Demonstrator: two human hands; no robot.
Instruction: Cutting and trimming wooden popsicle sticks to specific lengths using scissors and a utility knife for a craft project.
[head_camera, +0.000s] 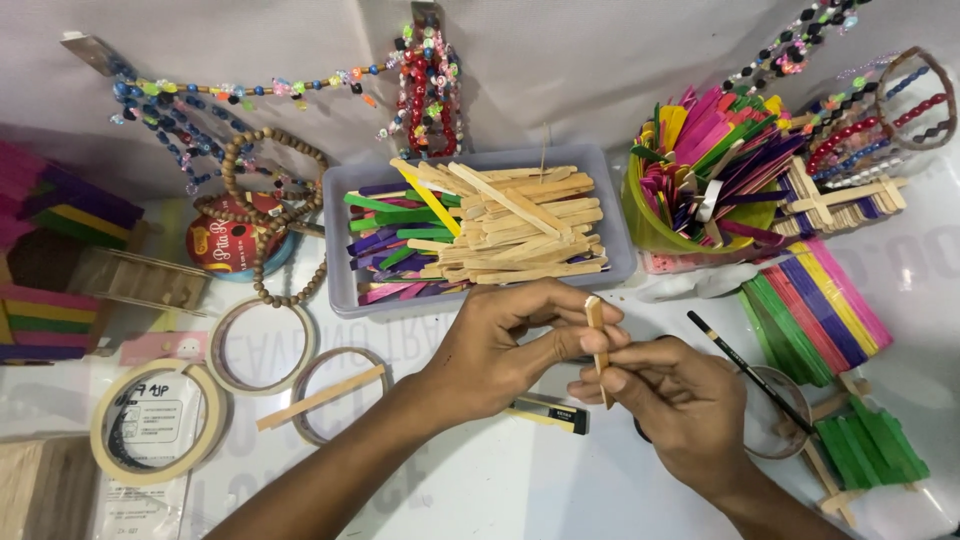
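1. Hidden: a dark round object under the right hand (680, 405) is mostly covered and cannot be identified. Stacks at the far left edge, well left of the grey tray (620, 235), are cut off by the frame.
2. Hands: the left hand (500, 345) and right hand both pinch one plain wooden stick (597, 345), held roughly upright just in front of the grey tray. Left fingertips grip its upper part, right fingertips its lower part.
3. Containers: the grey tray holds a heap of plain sticks on its right side and coloured sticks (green, purple, pink, one yellow) on its left; too many to count. Right of the tray, a green cup (650, 225) is packed with coloured sticks.
4. Right of the tray and nearer: a fan of flat coloured sticks (815, 310), one black pencil (750, 370), a green stick assembly (865, 450).
5. Left of the tray: one wooden bead string (265, 215), three rings, one of them a tape roll (155, 420). One plain stick lies across a ring (320, 397).
6. Behind the tray: bead strands (430, 85) hang on the white wall.
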